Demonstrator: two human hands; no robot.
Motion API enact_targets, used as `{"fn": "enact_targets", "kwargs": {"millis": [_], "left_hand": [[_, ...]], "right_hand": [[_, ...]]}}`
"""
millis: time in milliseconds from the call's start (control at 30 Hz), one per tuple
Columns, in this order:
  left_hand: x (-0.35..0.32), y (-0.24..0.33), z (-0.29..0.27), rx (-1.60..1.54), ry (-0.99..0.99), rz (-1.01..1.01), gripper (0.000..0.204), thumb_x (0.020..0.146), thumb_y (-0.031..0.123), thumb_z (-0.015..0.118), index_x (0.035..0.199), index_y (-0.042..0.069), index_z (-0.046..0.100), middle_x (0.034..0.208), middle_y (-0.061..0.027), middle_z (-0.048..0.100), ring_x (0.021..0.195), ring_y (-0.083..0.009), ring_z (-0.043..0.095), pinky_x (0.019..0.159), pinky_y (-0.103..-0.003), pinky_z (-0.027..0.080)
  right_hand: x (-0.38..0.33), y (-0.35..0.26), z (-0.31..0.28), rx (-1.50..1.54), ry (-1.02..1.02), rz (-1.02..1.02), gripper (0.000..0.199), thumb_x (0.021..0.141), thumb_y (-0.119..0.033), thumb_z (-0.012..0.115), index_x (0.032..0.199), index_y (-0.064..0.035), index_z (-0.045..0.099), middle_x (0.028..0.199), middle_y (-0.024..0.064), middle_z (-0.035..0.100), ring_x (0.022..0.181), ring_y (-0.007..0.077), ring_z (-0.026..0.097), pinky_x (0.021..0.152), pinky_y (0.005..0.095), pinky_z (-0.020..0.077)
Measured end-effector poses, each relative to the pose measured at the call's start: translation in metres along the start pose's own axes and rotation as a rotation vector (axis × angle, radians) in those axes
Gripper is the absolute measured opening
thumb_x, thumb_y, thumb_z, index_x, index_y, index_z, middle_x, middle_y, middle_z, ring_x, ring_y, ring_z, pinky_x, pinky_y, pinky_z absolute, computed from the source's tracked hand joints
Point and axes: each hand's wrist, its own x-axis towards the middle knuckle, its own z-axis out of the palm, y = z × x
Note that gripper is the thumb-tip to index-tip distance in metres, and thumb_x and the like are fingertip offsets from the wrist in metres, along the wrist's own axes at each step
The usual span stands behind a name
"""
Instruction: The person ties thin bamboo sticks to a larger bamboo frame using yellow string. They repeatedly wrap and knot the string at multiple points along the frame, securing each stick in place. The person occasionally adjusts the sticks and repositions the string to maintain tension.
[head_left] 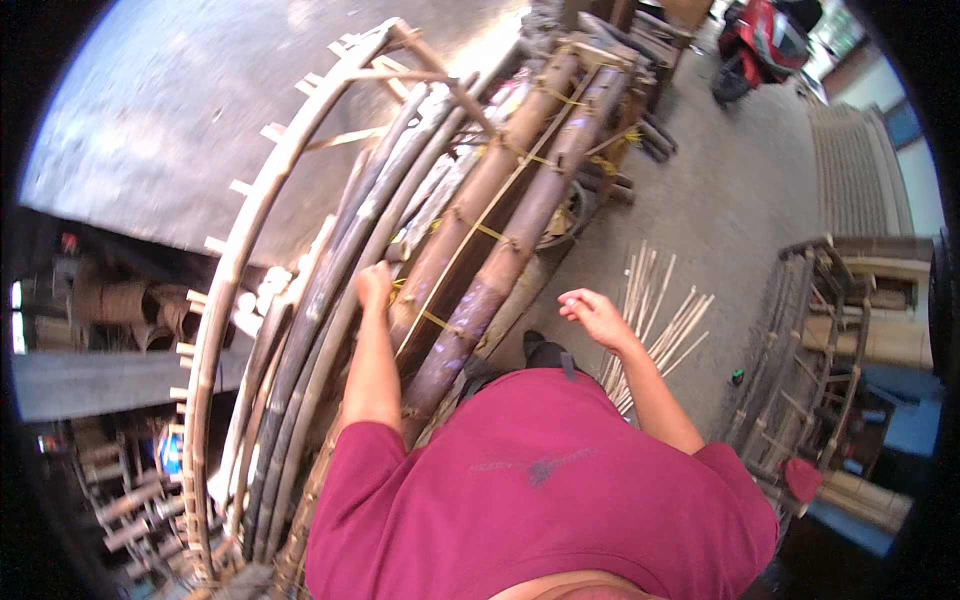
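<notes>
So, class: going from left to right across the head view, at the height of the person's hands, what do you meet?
Curved bamboo frame → left hand on the bent poles → thick brown bamboo poles → right hand → loose bamboo sticks on the ground → bamboo rack.

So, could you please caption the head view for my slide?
Left hand grips bent poles; right hand hangs open above loose sticks.

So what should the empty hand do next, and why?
Probably bring the right hand over to the bundle of bent poles. It hangs open in the air, holding nothing, above the loose thin sticks on the ground. The left hand is already closed on the bundle near a yellow tie, so a second hand there would likely steady it.
</notes>
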Motion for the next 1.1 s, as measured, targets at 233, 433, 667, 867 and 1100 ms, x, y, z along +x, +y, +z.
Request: {"fn": "enact_targets", "kwargs": {"millis": [233,433,667,867,1100], "left_hand": [[-0.032,0.006,-0.052,-0.468,-0.253,-0.264,0.045,0.094,0.044,0.054,0.092,0.001,0.066,0.07,-0.0017,0.059,0.062,-0.014,0.059,0.049,-0.028,0.044],[-0.146,-0.012,-0.115,-0.755,0.011,-0.107,0.046,0.098,0.033,0.057,0.13,-0.001,0.056,0.117,-0.0115,0.065,0.096,-0.0156,0.064,0.083,-0.028,0.051],[-0.333,-0.058,-0.151,-0.824,0.257,-0.037,0.037,0.099,0.03,0.053,0.119,0.001,0.063,0.104,-0.0119,0.069,0.092,-0.0169,0.065,0.085,-0.032,0.052],[-0.466,-0.117,-0.172,-0.649,0.553,-0.138,0.029,0.095,0.024,0.059,0.11,-0.001,0.066,0.099,-0.0192,0.069,0.089,-0.0278,0.067,0.081,-0.037,0.052],[-0.67,-0.241,-0.181,-0.594,0.749,-0.485,0.029,0.095,0.025,0.058,0.111,0.002,0.065,0.098,-0.0182,0.068,0.092,-0.0277,0.067,0.08,-0.036,0.052]], "right_hand": [[0.021,0.023,0.02,-0.059,-0.166,-0.092,0.029,0.097,-0.024,0.054,0.111,-0.001,0.063,0.096,0.01,0.069,0.092,0.0177,0.064,0.083,0.0333,0.0504],[0.036,0.009,0.061,-0.631,-0.54,-0.297,0.032,0.093,-0.032,0.054,0.106,-0.0052,0.066,0.098,0.0195,0.068,0.093,0.0359,0.066,0.083,0.0438,0.0502],[0.035,0.101,0.096,-1.32,-0.875,-0.587,0.026,0.088,-0.026,0.055,0.087,-0.0048,0.069,0.085,0.0226,0.066,0.085,0.0426,0.063,0.075,0.0519,0.0492],[-0.024,0.147,0.178,-1.356,-1.491,-0.583,0.026,0.088,-0.026,0.053,0.094,-0.0053,0.068,0.091,0.0251,0.066,0.089,0.044,0.064,0.078,0.0527,0.0506],[-0.127,0.185,0.373,-1.557,-1.711,-0.933,0.023,0.089,-0.024,0.053,0.087,-0.0046,0.065,0.091,0.0233,0.066,0.086,0.0419,0.065,0.073,0.0533,0.0493]]}}
